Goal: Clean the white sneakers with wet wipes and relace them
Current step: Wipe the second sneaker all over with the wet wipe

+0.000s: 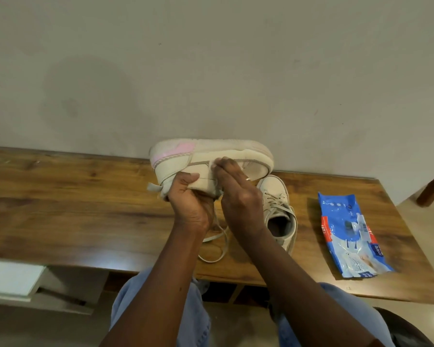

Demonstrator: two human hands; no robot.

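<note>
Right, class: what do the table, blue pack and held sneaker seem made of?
Table: wood or veneer, semi-gloss; visible grain, glare. Blue pack: thin plastic film; shiny, crinkled. Held sneaker: probably leather or synthetic; smooth, matt off-white panels, glossy pink patch.

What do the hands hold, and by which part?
The left hand grips the sneaker at its collar; the right hand pinches a wipe against its side.
</note>
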